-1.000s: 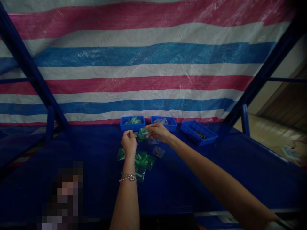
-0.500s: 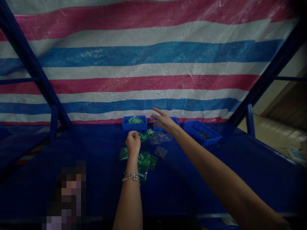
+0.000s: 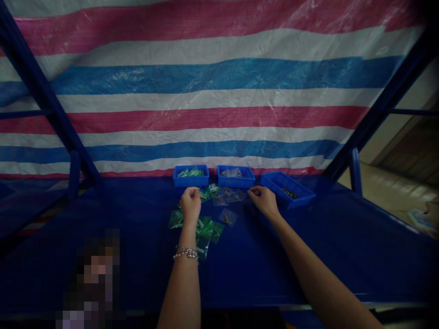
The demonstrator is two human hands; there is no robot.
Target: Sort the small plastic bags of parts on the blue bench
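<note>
My left hand (image 3: 190, 204), with bracelets at the wrist, has its fingers pinched together above the green packets. Whatever is between those fingertips is too small to make out. Several green plastic bags (image 3: 210, 232) with pale pieces inside lie beside and below it, and more green packets (image 3: 208, 192) lie just past its fingertips. My right hand (image 3: 264, 200) is closed in a pinch at the right side of some clear bags (image 3: 228, 195); its contents, if any, cannot be seen. Between the hands a single clear bag (image 3: 228, 218) holds small brownish parts.
Along the back of the blue table (image 3: 137, 256) stand a blue bin with green packets (image 3: 190, 182), a blue bin with clear bags (image 3: 236, 183) and an angled blue bin with dark small parts (image 3: 303, 199). A striped tarp (image 3: 219, 119) hangs behind. Blue frame posts slant at both sides.
My right hand has come down and back from over the middle bin, uncovering it. Its spread fingers have closed into a pinch. My left hand stays in nearly the same place, still pinched.
</note>
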